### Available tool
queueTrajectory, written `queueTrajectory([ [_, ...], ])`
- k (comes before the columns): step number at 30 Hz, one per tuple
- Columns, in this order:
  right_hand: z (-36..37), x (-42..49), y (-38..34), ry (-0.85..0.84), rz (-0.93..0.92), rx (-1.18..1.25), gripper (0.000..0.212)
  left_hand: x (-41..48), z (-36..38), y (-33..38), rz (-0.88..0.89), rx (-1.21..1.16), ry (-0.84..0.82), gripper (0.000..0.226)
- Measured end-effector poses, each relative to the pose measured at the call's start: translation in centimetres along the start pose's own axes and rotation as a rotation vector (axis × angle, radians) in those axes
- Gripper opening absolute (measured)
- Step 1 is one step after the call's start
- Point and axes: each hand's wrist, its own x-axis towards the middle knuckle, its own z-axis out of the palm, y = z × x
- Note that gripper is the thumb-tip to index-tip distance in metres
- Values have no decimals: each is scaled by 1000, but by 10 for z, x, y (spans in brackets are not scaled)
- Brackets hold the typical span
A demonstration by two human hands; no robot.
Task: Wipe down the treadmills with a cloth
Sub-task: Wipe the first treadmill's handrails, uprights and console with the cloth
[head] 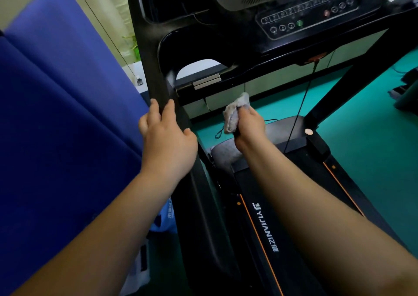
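Grey cloth [235, 112] bunched inside the right grip [248, 127], protruding upward; left grip [168, 142] apparently clasps the treadmill upright [156, 69].

Dim, bluish indoor light; soft focus throughout, the black console [307, 13] murky, and straight edges bow toward the borders.

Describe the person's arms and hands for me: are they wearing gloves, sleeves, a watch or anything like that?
Nothing worn shows. The left hand and right hand are bare, with no gloves and no rings on the fingers in sight. The left forearm and right forearm are bare up to the picture's edge: no sleeves, watch, bracelet or markings.
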Motion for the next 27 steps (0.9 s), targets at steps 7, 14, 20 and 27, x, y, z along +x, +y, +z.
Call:
queueTrajectory([
  [7, 54, 37, -26, 139, -101, -212, 47, 4, 2, 1, -2, -12, 21, 66],
  [14, 25, 52, 15, 99, -26, -369, 40, 6, 4, -2, 7, -47, 22, 67],
  [20, 17, 52, -14, 283, -676, -294, 32, 7, 5, -3, 7, -51, 16, 68],
  [27, 42, 84, -30, 67, -1237, -1244, 31, 8, 5, -2, 3, -41, 10, 69],
])
